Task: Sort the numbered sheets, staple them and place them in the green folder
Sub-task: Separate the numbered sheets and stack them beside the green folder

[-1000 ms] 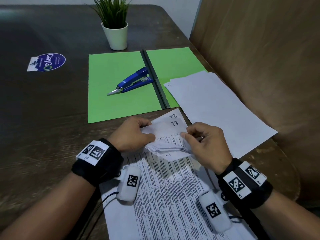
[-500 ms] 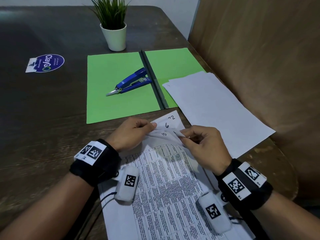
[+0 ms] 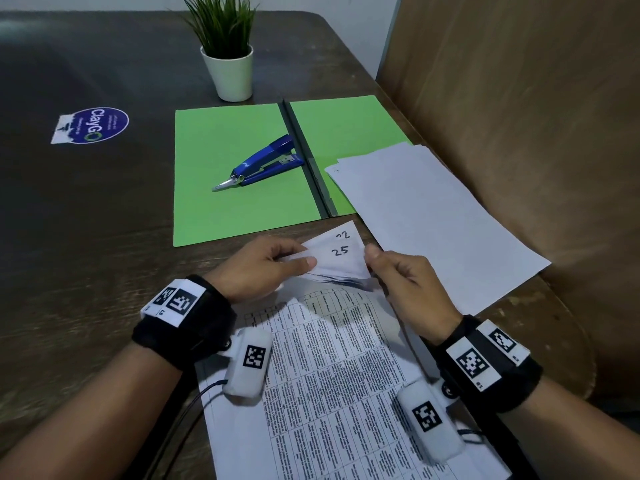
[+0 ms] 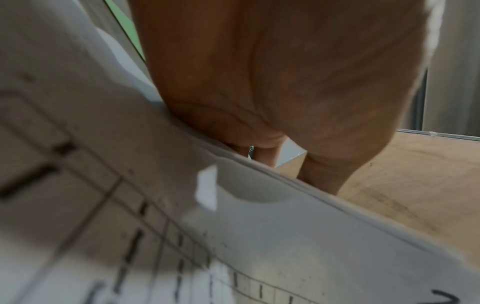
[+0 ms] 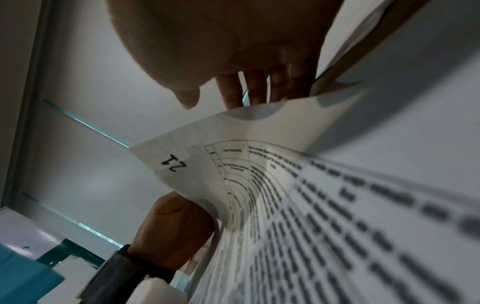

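Both hands on the numbered sheets (image 3: pixel 332 358) at the table's (image 3: pixel 86 237) near edge: left hand (image 3: pixel 263 268) pinches the lifted top corners, right hand (image 3: pixel 408 289) pinches their right side, "25" showing, "22" behind. Green folder (image 3: pixel 239 188) lies open toward the far edge, blue stapler (image 3: pixel 263 162) on its left flap. Blank sheets (image 3: pixel 433 216) overlap its right flap, by the right edge

Left hand (image 4: pixel 298 86) fills frame, fingers behind blurred printed sheets (image 4: pixel 233 236) — green folder (image 4: pixel 124 26) sliver upper left.

One stapler (image 3: pixel 260 163), one green folder (image 3: pixel 235 174), one potted plant (image 3: pixel 229 57).
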{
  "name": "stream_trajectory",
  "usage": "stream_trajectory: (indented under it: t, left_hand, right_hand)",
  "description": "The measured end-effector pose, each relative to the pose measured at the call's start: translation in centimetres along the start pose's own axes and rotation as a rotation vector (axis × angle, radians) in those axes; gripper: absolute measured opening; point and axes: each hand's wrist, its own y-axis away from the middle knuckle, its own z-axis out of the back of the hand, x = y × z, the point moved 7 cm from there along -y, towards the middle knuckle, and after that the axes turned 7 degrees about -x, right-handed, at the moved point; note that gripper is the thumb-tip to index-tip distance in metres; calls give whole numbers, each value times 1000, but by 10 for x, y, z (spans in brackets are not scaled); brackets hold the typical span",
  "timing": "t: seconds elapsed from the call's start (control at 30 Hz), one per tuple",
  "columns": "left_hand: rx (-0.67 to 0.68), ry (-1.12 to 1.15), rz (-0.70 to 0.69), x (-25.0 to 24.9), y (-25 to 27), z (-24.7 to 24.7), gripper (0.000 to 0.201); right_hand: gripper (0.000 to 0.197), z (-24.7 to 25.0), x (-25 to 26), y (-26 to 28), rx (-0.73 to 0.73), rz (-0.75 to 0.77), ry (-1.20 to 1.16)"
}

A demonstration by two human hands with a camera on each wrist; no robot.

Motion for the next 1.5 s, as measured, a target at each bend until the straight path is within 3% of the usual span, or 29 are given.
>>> stream_trajectory:
  t: [0.07,0.17,0.33,0.5,0.67,0.73,0.87,1.0,1.1,1.17,1.3,1.5]
  left_hand:
    - [14,8,10,1,-1,0,15]
    - [13,17,9,-1,0,0,16]
    - [26,40,18,1,0,-1,16]
    - [15,24,-7,-3,1,-1,43]
    - [-59,31,33,3,-3,1,15]
    - [-72,20,41,4,-5,2,9]
    - [-28,20,50,2,-2,-1,11]
    - [8,33,54,1,0,-2,17]
    - [-52,29,40,-2,0,1,5]
    - [-107,31,29,-4,-1,4,14]
    - [-89,34,57,-2,-1,5,7]
    - [-21,9,58,-1,0,4,16]
  right_hand:
    - [66,1,-4,-1,8,-20,-44]
    - [7,1,-6,-3,-29,-1,-73]
    - [19,-5,-6,0,95,-16,-45]
    - [26,-8,-7,1,126,-31,19]
    - [11,-7,-3,2,128,-21,47]
    - [17,-8,1,2,137,-12,32]
    - [11,-7,7,-2,47,-77,-15]
    - [17,-10,8,-13,-19,-97,103]
    - [21,-16,14,-19,-6,-9,256]
    - [23,-19,20,-17,21,51,318]
    - [30,-18,23,-10,36,132,353]
    - [15,1,32,-4,-175,176,189]
